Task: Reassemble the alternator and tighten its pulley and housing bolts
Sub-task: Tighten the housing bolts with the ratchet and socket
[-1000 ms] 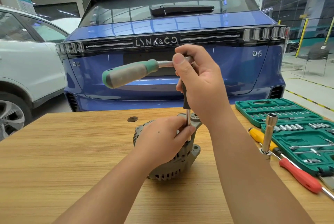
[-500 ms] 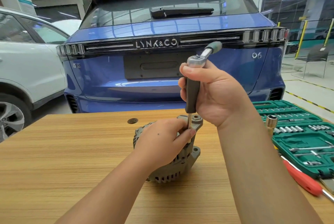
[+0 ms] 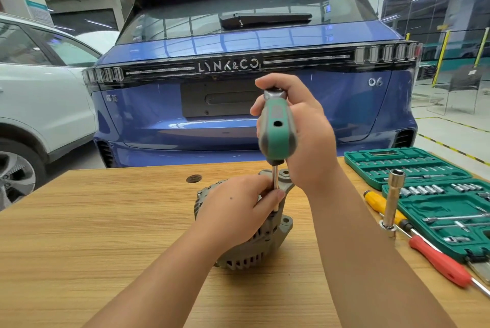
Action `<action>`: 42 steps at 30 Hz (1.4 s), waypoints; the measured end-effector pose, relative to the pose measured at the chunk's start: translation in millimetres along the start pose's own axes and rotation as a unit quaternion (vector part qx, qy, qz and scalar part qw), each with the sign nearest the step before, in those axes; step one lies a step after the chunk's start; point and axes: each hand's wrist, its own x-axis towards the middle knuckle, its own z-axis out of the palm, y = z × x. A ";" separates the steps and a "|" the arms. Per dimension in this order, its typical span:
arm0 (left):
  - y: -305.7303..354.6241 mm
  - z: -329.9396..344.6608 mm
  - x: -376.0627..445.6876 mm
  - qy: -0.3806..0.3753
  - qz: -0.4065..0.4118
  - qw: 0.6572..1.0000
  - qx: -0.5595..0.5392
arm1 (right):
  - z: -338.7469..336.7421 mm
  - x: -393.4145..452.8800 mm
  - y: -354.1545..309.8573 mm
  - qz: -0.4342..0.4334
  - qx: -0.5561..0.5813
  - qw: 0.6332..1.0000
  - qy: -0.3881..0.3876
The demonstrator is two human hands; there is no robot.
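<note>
Filling the background, a blue car [image 3: 238, 62] stands behind the wooden tabletop [image 3: 79, 235]. At the right edge lies an open green socket case [image 3: 424, 168], with 2 screwdrivers [image 3: 434, 261] just beside it. Mid-tabletop sits the alternator [image 3: 267, 243]. The left hand [image 3: 233, 211] rests on it, its grip pinching the ratchet's upright shaft; the right hand [image 3: 305, 131] has its grip clamped around the ratchet [image 3: 277, 131].

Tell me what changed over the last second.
The ratchet handle swung round from pointing left, past away, to pointing toward the camera, turned by the right hand at its head. Left hand kept steadying the extension; the alternator stayed put.
</note>
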 end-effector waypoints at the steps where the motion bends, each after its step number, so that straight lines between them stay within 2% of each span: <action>1: 0.3 -0.1 0.1 0.000 0.000 1.000 0.000 | -1.7 0.1 -1.1 0.012 0.032 0.999 -0.008; 7: 0.3 0.5 1.5 -0.002 -0.006 1.000 0.003 | -0.1 1.4 -0.3 0.025 0.011 1.000 0.015; 11: 2.6 -1.3 -0.7 0.000 0.008 1.000 0.000 | 4.6 3.2 -1.2 0.017 -0.085 0.986 0.141; 13: 2.2 -1.5 -1.1 0.001 0.012 1.000 -0.003 | 3.9 5.2 -2.3 0.047 -0.069 0.980 0.183; 16: 0.7 -0.3 -0.1 0.001 0.009 1.000 -0.005 | -4.6 7.5 -8.7 0.170 0.131 0.974 0.079; 18: 0.7 0.5 0.4 0.002 0.006 1.000 -0.003 | -9.0 7.1 -10.3 0.191 0.180 0.964 0.040; 20: 0.7 0.8 0.6 0.001 0.004 1.000 0.000 | -4.5 5.3 -6.3 0.153 0.137 0.978 0.046; 22: 0.7 0.9 0.5 -0.003 0.001 1.000 -0.002 | 4.3 2.4 -1.6 0.076 0.034 0.995 0.058; 24: 0.5 1.3 0.6 -0.003 0.004 1.000 -0.003 | 8.3 0.6 2.1 -0.002 -0.051 0.997 0.055; 26: -0.3 1.7 0.6 0.002 0.006 1.000 -0.007 | 7.6 0.1 4.4 -0.046 -0.083 0.995 0.036; 29: -2.0 2.2 0.8 0.001 0.001 1.000 -0.010 | 5.9 -0.7 5.3 -0.023 -0.052 0.998 0.019; 34: -2.3 2.3 0.2 0.007 0.005 1.000 -0.009 | -4.6 0.7 9.5 0.015 0.107 0.993 -0.046; 40: -1.5 2.0 0.7 0.004 0.005 1.000 -0.009 | -4.4 2.8 7.7 0.031 0.082 0.996 -0.014; 42: -1.2 2.0 1.0 0.001 0.004 1.000 -0.007 | -2.1 2.0 4.5 0.031 0.028 0.999 0.017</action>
